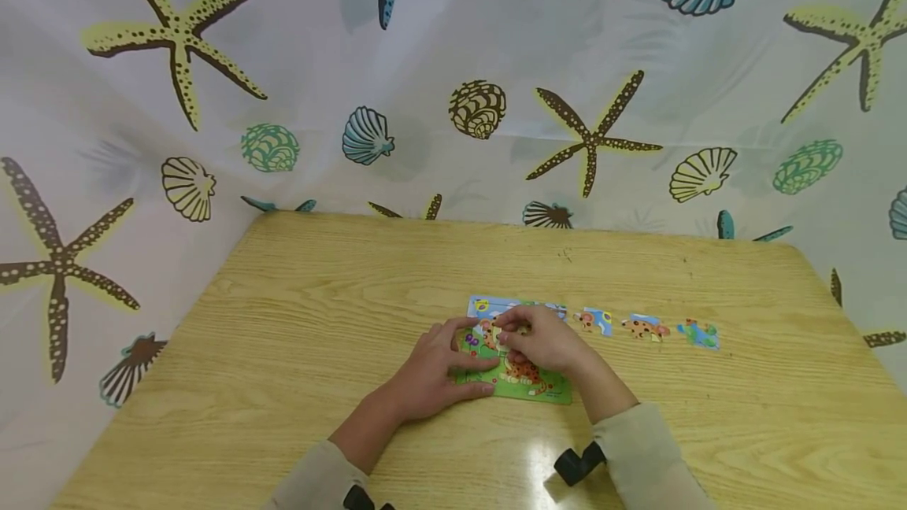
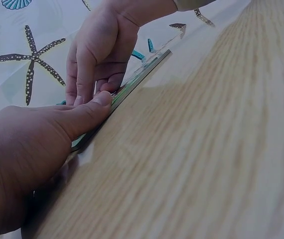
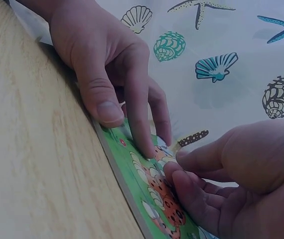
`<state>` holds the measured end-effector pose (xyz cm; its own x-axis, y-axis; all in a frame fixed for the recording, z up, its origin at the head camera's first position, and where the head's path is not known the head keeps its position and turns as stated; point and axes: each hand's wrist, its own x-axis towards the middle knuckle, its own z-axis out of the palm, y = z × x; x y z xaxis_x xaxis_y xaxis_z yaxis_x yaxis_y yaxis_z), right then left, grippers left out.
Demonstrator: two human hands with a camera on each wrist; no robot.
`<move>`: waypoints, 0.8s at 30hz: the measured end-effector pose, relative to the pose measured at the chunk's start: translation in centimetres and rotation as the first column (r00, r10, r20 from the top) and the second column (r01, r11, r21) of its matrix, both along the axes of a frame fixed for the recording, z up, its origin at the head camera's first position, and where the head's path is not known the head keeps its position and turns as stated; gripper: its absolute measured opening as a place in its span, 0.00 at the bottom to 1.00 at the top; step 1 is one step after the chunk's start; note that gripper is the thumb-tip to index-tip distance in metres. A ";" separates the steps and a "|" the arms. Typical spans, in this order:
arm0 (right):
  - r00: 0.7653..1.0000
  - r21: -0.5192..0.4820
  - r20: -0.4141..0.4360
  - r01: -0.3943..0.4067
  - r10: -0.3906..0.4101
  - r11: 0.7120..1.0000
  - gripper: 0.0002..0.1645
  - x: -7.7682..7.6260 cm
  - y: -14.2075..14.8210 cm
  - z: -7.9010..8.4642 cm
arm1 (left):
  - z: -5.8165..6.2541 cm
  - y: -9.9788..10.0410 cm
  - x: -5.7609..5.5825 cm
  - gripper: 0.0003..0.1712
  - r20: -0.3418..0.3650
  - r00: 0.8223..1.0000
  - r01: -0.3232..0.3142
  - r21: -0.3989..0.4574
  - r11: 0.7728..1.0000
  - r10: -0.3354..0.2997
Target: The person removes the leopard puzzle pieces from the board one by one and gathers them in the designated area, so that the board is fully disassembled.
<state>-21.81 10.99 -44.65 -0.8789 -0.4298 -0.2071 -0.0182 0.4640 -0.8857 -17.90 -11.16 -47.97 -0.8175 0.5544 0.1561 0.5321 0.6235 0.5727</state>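
A flat jigsaw puzzle (image 1: 556,392) with a green ground and a spotted orange animal lies on the table. My left hand (image 1: 434,372) rests on its left side, fingers spread and the thumb along the near edge. Over the upper left part, my right hand (image 1: 546,341) pinches a small puzzle piece (image 1: 489,332) between thumb and index finger, against the board. In the right wrist view, the right fingertips (image 3: 182,158) meet at the board (image 3: 127,174), close to a left fingertip. My right hand partly covers the puzzle's blue top strip.
Three loose puzzle pieces lie in a row right of the board: one with an animal's head (image 1: 594,321), one with a spotted body (image 1: 646,327), one blue and green (image 1: 699,334). A curtain (image 1: 425,61) with shells and starfish hangs behind the wooden table (image 1: 319,282).
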 end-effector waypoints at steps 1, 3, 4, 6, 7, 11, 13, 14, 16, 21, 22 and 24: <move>1.000 0.003 0.002 0.004 -0.004 1.000 0.14 0.0 0.0 -0.1 | 0.0 0.0 0.0 0.22 -0.001 1.000 0.001 0.004 1.000 -0.001; 1.000 0.008 0.003 0.007 -0.007 1.000 0.14 0.0 -0.1 -0.1 | 0.0 0.0 0.0 0.21 0.005 1.000 0.002 0.011 1.000 -0.002; 1.000 0.010 0.002 0.007 -0.007 1.000 0.14 0.0 -0.1 -0.1 | 0.0 0.0 0.0 0.21 0.006 1.000 0.003 0.015 1.000 -0.003; 1.000 0.013 -0.009 -0.005 0.005 1.000 0.13 0.0 -0.1 -0.2 | 0.0 0.0 0.0 0.20 0.015 1.000 0.002 0.022 1.000 -0.003; 0.999 0.025 -0.028 -0.017 0.017 1.000 0.12 0.0 -0.1 -0.2 | 0.0 0.0 0.1 0.20 0.019 1.000 0.002 0.024 1.000 -0.002; 0.998 0.032 -0.051 -0.038 0.039 0.999 0.09 0.0 -0.2 -0.2 | 0.1 0.0 0.1 0.20 0.026 1.000 -0.003 0.021 1.000 0.002; 0.999 0.021 -0.044 -0.029 0.030 0.999 0.10 0.0 -0.2 -0.2 | 0.1 0.0 0.1 0.20 0.025 1.000 -0.002 0.018 1.000 0.001; 0.999 0.007 -0.029 -0.017 0.018 1.000 0.12 0.0 -0.2 -0.2 | 0.1 0.0 0.0 0.20 0.024 1.000 0.000 0.016 1.000 0.000; 1.000 0.001 -0.016 -0.002 0.002 1.000 0.16 -0.1 -0.3 -0.2 | 0.1 0.0 0.0 0.20 0.025 1.000 0.001 0.013 1.000 -0.002; 0.999 0.029 -0.028 -0.013 0.014 1.000 0.19 -0.1 -0.3 -0.2 | 0.0 0.1 0.0 0.21 0.019 1.000 -0.001 0.010 1.000 0.001; 0.999 0.034 -0.033 -0.017 0.018 0.999 0.18 -0.1 -0.3 -0.2 | 0.0 0.0 0.0 0.21 0.018 1.000 -0.002 0.011 1.000 0.002; 0.999 0.030 -0.031 -0.014 0.014 0.999 0.17 -0.1 -0.3 -0.2 | 0.0 0.0 0.0 0.21 0.013 1.000 -0.001 0.012 1.000 0.001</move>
